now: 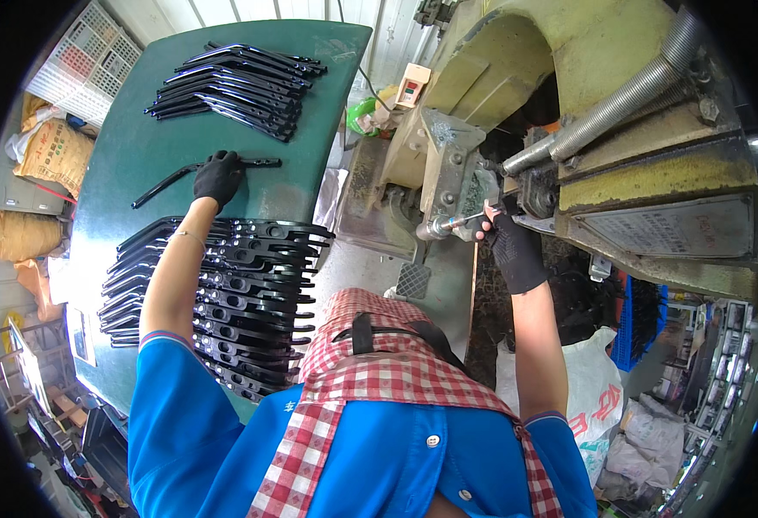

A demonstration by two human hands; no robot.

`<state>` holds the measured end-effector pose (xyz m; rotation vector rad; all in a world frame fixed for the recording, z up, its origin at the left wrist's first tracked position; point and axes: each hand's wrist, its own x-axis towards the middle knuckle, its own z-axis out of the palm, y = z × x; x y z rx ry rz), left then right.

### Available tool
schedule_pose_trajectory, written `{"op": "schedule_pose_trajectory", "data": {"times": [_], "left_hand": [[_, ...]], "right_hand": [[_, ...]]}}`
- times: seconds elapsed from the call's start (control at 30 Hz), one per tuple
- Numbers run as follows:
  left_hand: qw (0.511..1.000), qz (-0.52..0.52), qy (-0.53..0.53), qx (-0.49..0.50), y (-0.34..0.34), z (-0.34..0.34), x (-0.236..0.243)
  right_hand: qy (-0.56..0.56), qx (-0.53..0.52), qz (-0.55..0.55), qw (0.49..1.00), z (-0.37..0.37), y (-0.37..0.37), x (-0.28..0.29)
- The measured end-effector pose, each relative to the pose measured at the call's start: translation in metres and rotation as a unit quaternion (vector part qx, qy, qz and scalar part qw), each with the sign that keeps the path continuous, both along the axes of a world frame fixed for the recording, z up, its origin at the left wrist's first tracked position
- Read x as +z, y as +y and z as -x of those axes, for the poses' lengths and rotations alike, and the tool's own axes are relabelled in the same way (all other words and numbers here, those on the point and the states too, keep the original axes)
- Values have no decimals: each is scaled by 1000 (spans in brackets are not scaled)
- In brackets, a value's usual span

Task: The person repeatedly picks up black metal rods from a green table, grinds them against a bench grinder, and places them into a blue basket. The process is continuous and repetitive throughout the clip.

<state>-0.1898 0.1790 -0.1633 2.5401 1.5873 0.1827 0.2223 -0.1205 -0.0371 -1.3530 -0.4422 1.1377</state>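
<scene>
On the green table lies a single bent black metal bar. My left hand, in a black glove, is closed over its middle. To the right, my right hand wears a dark glove with bare fingertips. Its fingers pinch a thin metal rod whose left end meets a round metal piece on the machine's fixture. The glove and fingers hide the rod's other end.
Bent black bars lie piled at the table's far end. Nearer me, rows of black levers with holes cover the table. A large yellow-green machine with a ribbed metal hose stands at right. Below is a foot pedal.
</scene>
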Motion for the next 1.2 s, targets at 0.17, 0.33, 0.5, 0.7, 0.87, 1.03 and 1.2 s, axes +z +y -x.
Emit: {"op": "schedule_pose_trajectory", "data": {"times": [0.17,0.33,0.5,0.7,0.87,1.03,1.2], "left_hand": [[999,10,28,17,-9,-1,7],[999,10,25,25,-13,0,5],[1000,-1,23,17,-7,11,-8],[995,-60,46,-66,-16,26,9],[973,-159,-9,-167,-14,21,37],[959,-141,-91,-227,-22,-34,75],[935,-48,-143,-320,-67,-101,117]], "right_hand": [[-11,17,6,1000,4,0,5],[20,12,-4,1000,-3,0,-5],[-232,-56,-66,969,-50,17,-102],[-601,-49,69,795,-110,-52,-160],[-591,-4,405,698,-172,-161,-108],[-587,144,572,555,-184,-157,-104],[-642,200,495,550,-199,-146,-125]]}}
